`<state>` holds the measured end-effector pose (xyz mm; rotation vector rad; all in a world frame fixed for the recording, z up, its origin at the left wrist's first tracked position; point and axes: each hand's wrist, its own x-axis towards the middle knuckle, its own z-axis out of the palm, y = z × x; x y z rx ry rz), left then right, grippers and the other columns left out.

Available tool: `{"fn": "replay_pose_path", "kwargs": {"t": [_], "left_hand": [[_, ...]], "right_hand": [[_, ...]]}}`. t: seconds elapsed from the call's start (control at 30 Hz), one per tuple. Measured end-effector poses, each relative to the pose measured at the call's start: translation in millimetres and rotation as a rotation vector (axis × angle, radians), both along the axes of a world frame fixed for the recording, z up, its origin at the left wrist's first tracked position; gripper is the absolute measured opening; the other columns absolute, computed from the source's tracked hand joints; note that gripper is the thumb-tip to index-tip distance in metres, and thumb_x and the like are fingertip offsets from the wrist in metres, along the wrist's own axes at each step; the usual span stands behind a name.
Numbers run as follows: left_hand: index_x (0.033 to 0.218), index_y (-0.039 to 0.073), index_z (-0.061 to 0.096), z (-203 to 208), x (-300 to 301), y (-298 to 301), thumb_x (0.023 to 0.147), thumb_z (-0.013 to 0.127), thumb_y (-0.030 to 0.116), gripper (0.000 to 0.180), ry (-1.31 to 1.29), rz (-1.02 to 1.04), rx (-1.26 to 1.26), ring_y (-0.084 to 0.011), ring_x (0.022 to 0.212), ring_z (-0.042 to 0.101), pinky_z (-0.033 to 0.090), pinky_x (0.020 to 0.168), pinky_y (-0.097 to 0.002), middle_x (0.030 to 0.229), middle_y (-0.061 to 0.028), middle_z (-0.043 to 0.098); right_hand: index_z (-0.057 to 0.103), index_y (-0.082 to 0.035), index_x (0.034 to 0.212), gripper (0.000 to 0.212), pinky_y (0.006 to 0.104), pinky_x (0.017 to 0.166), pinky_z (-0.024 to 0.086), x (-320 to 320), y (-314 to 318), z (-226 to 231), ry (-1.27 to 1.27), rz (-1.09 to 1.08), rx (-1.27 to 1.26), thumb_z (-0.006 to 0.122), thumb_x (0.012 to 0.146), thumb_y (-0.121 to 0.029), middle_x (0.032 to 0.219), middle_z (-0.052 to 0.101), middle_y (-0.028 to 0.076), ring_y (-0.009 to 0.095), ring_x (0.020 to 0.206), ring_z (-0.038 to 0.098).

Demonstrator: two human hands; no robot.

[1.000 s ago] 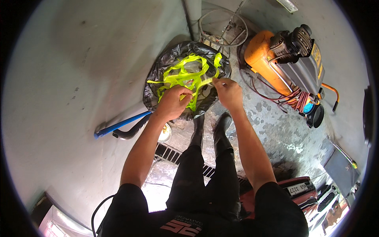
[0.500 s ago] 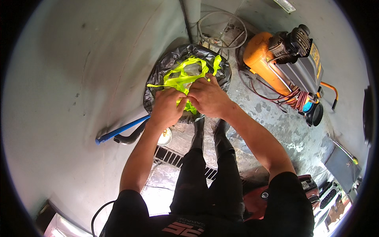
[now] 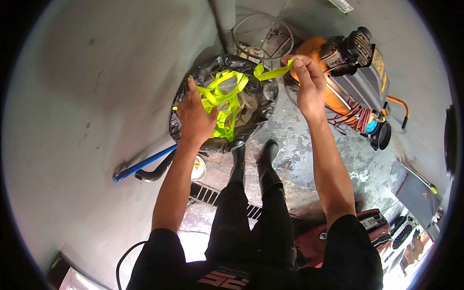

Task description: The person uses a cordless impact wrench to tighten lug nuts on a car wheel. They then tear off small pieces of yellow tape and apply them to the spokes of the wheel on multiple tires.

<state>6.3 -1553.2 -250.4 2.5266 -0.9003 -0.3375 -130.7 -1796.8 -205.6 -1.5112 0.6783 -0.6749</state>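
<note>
Minding the blue pole (image 3: 145, 163) at far L makes sense, b/c its upper end comes close to the black bag (image 3: 265, 108) &, I'd guess, could catch the L forearm (image 3: 173, 188). Next, L hand (image 3: 197, 118): spread wide, thumb well apart from index, over the bag's L side; can't tell if it touches the neon tangle (image 3: 223, 98) under it. Best use of it, imo: light on the tangle, pinning loops so they don't ride up w/ a pulled strip. Tangle sits in the bag's mouth, loops crossing; topmost loop is prob. easiest to work. Bag gapes w/ crumpled sides, so I'd pull up vs. sideways, else it may drag. 2 boots (image 3: 238, 164) stand at its near edge; OK footing, just don't tread on the plastic. Over the bag's R side, 1 neon strip (image 3: 274, 73) hangs in the air, apart from the tangle, w/ a curl at its L end. R hand (image 3: 311, 84) is narrow, pinching the strip's other end btwn thumb & fingers; a fingertip pinch should do, as it looks thin & limp. Far R, the compressor (image 3: 360, 82) shows just past R hand; keep the strip off its red hose (image 3: 358, 118), which could snag it.
</note>
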Motion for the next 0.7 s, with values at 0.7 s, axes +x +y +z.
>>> {"fn": "replay_pose_path", "kwargs": {"t": [0.7], "left_hand": [[0.147, 0.011, 0.049, -16, -14, -63, 0.071, 0.080, 0.017, 0.082, -0.178, -0.437, -0.088, -0.0450, 0.134, 0.040, 0.034, 0.109, -0.0575, 0.148, -0.0201, 0.042]], "right_hand": [[0.061, 0.003, 0.115, 0.021, 0.0453, 0.101, 0.049, -189, -134, 181, -0.514, -0.501, -0.081, 0.053, 0.105, -0.014, 0.107, 0.067, 0.016, 0.029, 0.106, 0.064]]}}
